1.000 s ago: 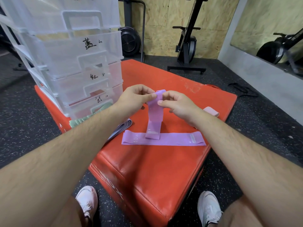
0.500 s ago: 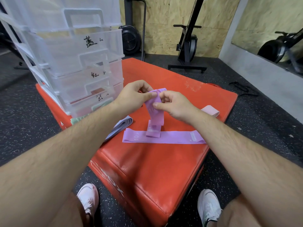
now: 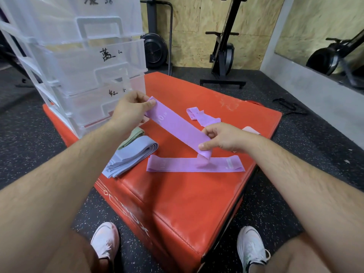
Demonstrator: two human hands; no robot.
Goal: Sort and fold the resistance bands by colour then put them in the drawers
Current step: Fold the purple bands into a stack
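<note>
Purple band (image 3: 177, 125) is up off the red box (image 3: 177, 203), drawn out flat on a slant between both hands. The left hand (image 3: 132, 111) pinches the far upper end, thumb on top. The right hand (image 3: 222, 138) pinches the near lower end, and its tip hangs just over a second purple band (image 3: 187, 164) lying flat on the box.

First danger: it's stretchy, so a slack pinch could let one end spring away and spoil the fold. Second: that dangling tip may snag the flat band and drag it askew.

A crumpled purple band (image 3: 204, 118) waits beyond the right hand. Blue bands (image 3: 134, 154) and a green band (image 3: 133, 135) lie close on the left, near enough for colours to get mixed. The drawers (image 3: 88, 75) stand beyond the left hand, and look closed.
</note>
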